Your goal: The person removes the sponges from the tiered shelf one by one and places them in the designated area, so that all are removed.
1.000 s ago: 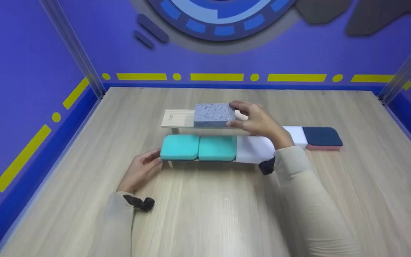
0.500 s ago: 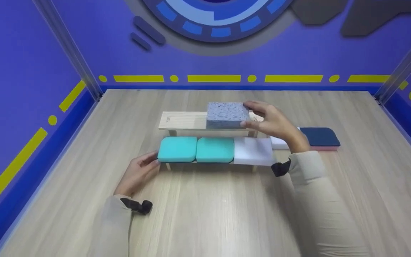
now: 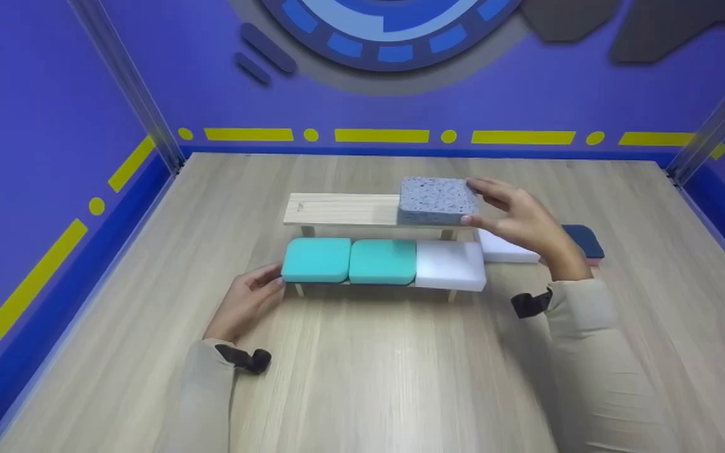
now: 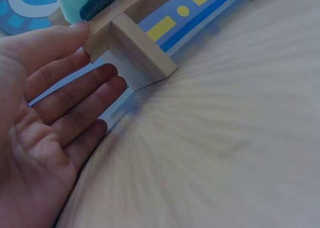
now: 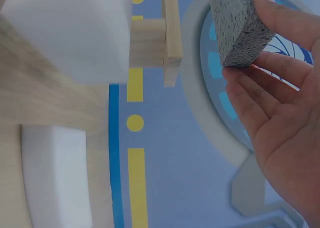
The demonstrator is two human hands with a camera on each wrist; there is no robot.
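In the head view my right hand point(image 3: 523, 220) pinches a grey speckled sponge point(image 3: 438, 196) by its right end, thumb in front and fingers behind. The right wrist view shows a gap between this sponge point(image 5: 235, 28) and the rear wooden stand point(image 3: 343, 209) below it. My left hand point(image 3: 246, 302) is at the left end of the front wooden stand point(image 4: 145, 48); thumb and forefinger tips touch that end, and the other fingers stretch out relaxed. Two teal sponges point(image 3: 317, 260) and a white sponge point(image 3: 450, 264) lie in a row on the front stand, covering most of its top.
Right of the stands, another white sponge point(image 3: 506, 247) lies on the wooden table point(image 3: 369, 377). Beside it a dark blue and pink sponge point(image 3: 583, 241) is partly hidden by my right wrist. Blue printed panels point(image 3: 394, 107) close off the back and sides.
My right hand has carried the grey sponge rightward along the rear stand, from near its middle to its right end. The left hand keeps its place at the front stand.
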